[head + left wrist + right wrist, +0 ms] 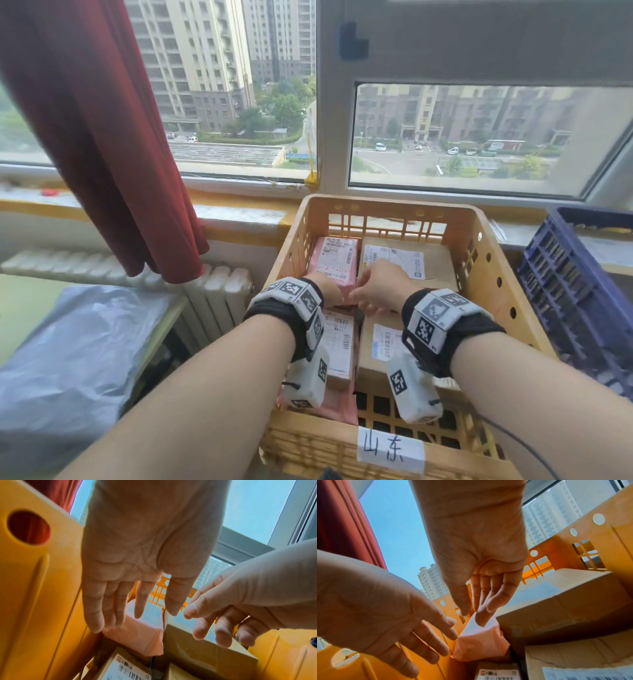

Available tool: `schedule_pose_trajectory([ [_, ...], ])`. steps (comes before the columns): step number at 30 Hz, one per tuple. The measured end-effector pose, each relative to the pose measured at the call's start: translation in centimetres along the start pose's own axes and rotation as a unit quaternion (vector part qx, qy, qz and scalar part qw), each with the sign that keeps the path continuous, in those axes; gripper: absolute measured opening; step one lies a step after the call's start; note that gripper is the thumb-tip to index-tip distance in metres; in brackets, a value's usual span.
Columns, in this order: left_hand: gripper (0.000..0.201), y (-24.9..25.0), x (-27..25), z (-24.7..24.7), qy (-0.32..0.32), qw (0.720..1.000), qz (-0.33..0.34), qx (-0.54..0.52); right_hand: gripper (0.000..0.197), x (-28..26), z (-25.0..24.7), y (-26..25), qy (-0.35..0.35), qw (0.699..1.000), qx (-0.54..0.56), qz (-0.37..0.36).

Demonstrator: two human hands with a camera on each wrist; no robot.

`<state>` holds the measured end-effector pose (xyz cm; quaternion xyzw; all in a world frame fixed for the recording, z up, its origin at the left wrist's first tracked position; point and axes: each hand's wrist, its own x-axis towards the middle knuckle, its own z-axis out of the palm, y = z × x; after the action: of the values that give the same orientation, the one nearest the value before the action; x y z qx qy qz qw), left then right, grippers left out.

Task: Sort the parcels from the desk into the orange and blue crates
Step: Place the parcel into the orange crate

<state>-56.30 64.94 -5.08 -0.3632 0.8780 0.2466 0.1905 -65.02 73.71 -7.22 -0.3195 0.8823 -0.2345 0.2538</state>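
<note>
Both hands are down inside the orange crate (pixel 479 260). The pink parcel (pixel 334 263) lies flat in the back left part of the crate, close by the left wall. Its long side runs from the person toward the window. Its white label faces up.

The left hand (pixel 327 289) is over the near end of the pink parcel. Its fingers (pixel 96 609) are straight and loose, with the tips at the parcel's near edge. This grip is open and holds nothing.

The right hand (pixel 380 287) is just beside the left hand. Its fingers (pixel 485 601) are also straight and loose, and their tips hang just above the right side of the pink parcel. This grip is open too.

A brown box (pixel 424 260) sits right next to the pink parcel, on its right. Two more parcels lie nearer the person, partly under the wrists.

A white tag (pixel 390 450) with writing is stuck on the crate's front rim. The blue crate (pixel 575 291) stands to the right of the orange one. A red curtain (pixel 102 137) hangs at the left by the window.
</note>
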Motion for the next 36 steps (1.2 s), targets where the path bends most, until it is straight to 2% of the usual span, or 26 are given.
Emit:
schedule_pose_trajectory([
  [6, 0.037, -0.9, -1.1, -1.2, 0.061, 0.995, -0.019, -0.074, 0.015, -0.8, -0.3, -2.7, -0.002, 0.999, -0.008, -0.032],
  [12, 0.026, -2.1, -1.9, -3.3, 0.069, 0.973, -0.009, -0.222, 0.023, -1.9, -0.8, -6.2, 0.027, 0.997, 0.007, -0.067],
  [18, 0.023, -4.9, -4.1, -6.2, 0.177, 0.952, 0.033, -0.249, 0.03, -3.2, -0.7, -11.0, 0.069, 0.994, 0.007, -0.082],
  [25, 0.028, -13.3, -6.7, -8.0, 0.291, 0.916, -0.013, -0.275, 0.041, -4.4, 3.9, -18.6, 0.066, 0.988, 0.071, -0.123],
  [29, 0.029, -20.5, -8.9, -7.8, 0.315, 0.9, -0.05, -0.296, 0.027, -5.5, 8.9, -23.4, 0.041, 0.985, 0.09, -0.139],
  [33, 0.027, -27.6, -11.3, -7.4, 0.326, 0.887, -0.08, -0.317, 0.027, -6.7, 14.7, -27.6, 0.001, 0.982, 0.088, -0.168],
  [36, 0.025, -32.5, -13.4, -6.8, 0.331, 0.882, -0.077, -0.327, 0.026, -7.6, 18.9, -30.4, -0.017, 0.979, 0.09, -0.183],
])
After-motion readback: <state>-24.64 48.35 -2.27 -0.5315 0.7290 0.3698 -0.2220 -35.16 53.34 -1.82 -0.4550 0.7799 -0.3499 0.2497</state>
